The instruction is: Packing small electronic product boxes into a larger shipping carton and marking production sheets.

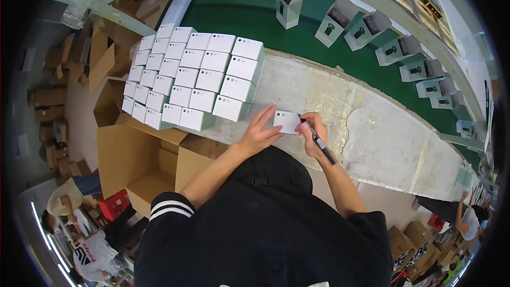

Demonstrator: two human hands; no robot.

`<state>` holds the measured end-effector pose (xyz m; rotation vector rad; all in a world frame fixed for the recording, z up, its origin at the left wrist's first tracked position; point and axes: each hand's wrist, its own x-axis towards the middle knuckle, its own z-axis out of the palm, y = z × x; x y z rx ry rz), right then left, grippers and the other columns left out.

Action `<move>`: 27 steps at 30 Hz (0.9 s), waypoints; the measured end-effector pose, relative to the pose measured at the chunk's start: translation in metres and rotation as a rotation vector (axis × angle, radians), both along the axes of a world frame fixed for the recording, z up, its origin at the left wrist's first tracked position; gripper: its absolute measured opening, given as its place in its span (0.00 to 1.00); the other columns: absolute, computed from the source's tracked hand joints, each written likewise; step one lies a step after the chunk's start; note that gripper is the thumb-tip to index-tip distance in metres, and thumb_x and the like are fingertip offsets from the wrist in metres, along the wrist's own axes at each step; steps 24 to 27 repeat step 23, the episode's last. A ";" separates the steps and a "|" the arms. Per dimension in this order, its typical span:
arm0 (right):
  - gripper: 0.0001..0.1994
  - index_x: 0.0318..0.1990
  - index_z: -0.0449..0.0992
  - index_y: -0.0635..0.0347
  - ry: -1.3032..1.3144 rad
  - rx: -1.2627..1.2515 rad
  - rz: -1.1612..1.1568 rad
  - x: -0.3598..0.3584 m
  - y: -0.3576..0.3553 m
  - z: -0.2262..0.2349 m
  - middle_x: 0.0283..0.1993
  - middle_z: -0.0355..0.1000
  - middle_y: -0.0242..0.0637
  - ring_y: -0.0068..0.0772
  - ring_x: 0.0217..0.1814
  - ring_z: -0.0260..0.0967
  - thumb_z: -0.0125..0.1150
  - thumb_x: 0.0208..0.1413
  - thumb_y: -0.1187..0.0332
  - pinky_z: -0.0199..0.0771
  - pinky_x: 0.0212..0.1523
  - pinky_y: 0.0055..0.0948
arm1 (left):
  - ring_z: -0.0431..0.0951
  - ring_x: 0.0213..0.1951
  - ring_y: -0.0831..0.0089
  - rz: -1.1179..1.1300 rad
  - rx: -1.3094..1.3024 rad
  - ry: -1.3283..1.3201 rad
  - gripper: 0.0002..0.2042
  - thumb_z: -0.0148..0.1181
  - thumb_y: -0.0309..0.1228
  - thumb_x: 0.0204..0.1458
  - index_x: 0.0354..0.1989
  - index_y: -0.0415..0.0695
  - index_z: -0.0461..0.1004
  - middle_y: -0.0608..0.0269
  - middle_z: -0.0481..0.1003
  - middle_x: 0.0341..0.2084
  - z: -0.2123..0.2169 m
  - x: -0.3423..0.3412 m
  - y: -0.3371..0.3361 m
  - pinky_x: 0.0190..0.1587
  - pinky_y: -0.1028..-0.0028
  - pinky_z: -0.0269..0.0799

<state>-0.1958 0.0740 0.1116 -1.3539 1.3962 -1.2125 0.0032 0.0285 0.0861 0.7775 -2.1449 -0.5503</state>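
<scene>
While the right hand [313, 134] pinches a black pen [320, 141] in a normal writing grip, tip down at the right edge of a small white card [287, 121], the left hand [261, 130] lies flat with fingers spread, pressing the card's left edge onto the pale worktop [382, 133] just below the middle of the frame. So both hands are busy: right closed around the pen, left open and only pinning, not gripping. If you ask me, doing this well means keeping those left fingers firm and out of the pen's path, since the card is tiny and would probably skate on that shiny taped surface. Moving outward, a tight block of white boxes [196, 77] sits just up-left of the left hand, close enough that an elbow swing could nudge the nearest row. Open brown cartons [143, 154] sit lower left, below the table edge. Along the upper right runs a green conveyor belt [239, 13] carrying open grey-green boxes [290, 2] in a curve toward the right rim, well apart from the card. Other people are down at the lower left and lower right, far off.
</scene>
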 end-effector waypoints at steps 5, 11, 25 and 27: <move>0.06 0.35 0.70 0.67 0.056 0.119 0.016 0.004 -0.012 -0.005 0.21 0.72 0.38 0.23 0.23 0.70 0.53 0.55 0.73 0.70 0.27 0.24 | 0.68 0.55 0.52 -0.033 0.054 0.001 0.14 0.72 0.30 0.34 0.30 0.42 0.76 0.46 0.65 0.56 -0.014 0.001 -0.001 0.49 0.63 0.65; 0.05 0.35 0.71 0.67 0.156 0.128 0.117 0.001 -0.029 -0.004 0.21 0.73 0.38 0.23 0.23 0.71 0.54 0.52 0.74 0.70 0.26 0.24 | 0.69 0.54 0.54 -0.050 0.063 -0.015 0.13 0.72 0.30 0.34 0.28 0.43 0.75 0.48 0.66 0.55 -0.009 0.001 -0.008 0.49 0.63 0.64; 0.08 0.40 0.68 0.65 -0.271 0.232 -0.231 -0.001 -0.057 0.011 0.26 0.73 0.41 0.26 0.23 0.70 0.49 0.60 0.68 0.66 0.23 0.21 | 0.66 0.52 0.58 -0.294 0.203 -0.374 0.18 0.67 0.26 0.31 0.33 0.46 0.69 0.56 0.69 0.49 0.041 0.011 -0.018 0.50 0.61 0.62; 0.08 0.40 0.68 0.65 -0.271 0.232 -0.231 -0.001 -0.057 0.011 0.26 0.73 0.41 0.26 0.23 0.70 0.49 0.60 0.68 0.66 0.23 0.21 | 0.66 0.52 0.58 -0.294 0.203 -0.374 0.18 0.67 0.26 0.31 0.33 0.46 0.69 0.56 0.69 0.49 0.041 0.011 -0.018 0.50 0.61 0.62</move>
